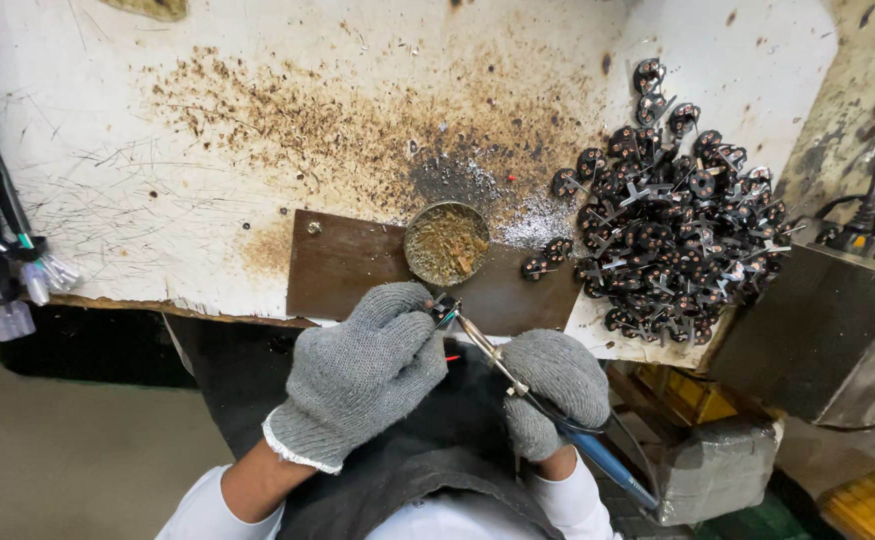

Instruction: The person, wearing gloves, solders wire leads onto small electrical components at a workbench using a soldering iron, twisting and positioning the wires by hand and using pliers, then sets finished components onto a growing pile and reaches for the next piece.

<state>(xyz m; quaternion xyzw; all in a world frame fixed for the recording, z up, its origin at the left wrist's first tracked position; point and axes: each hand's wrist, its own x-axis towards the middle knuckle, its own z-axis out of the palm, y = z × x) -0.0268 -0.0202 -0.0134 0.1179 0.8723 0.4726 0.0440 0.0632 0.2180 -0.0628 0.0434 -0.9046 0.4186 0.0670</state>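
Head view. The left hand point(358, 372), in a grey knit glove, is curled with its fingers pressed together; thumb and forefinger pinch a small dark part point(445, 309) at their tips. A short red wire point(452, 357) shows just below that part, beside the left thumb.

The right hand point(554, 388), gloved the same way, is closed around a soldering iron point(518, 385), its fingers wrapped tight on the shaft. The metal tip of the iron runs up and to the left from the right fingers and meets the part held at the left fingertips. The blue handle point(608, 466) sticks out behind the right hand, down and to the right, with a cable trailing beside it.

Just above the left fingertips sits a round tin point(447, 243) of brownish flux, resting on a brown plate point(343, 268) fixed to the stained white bench point(158, 150). Grey solder specks lie on the bench just beyond the tin.

Up and to the right of the right fingers, well apart from them, lies a heap of black parts point(678, 225) with metal prongs; a few strays lie between the heap and the tin.

Far to the left of the left hand, at the bench edge, hang clear plugs point(18, 290) on wires. Right of the right hand stands a grey box point(818, 330).
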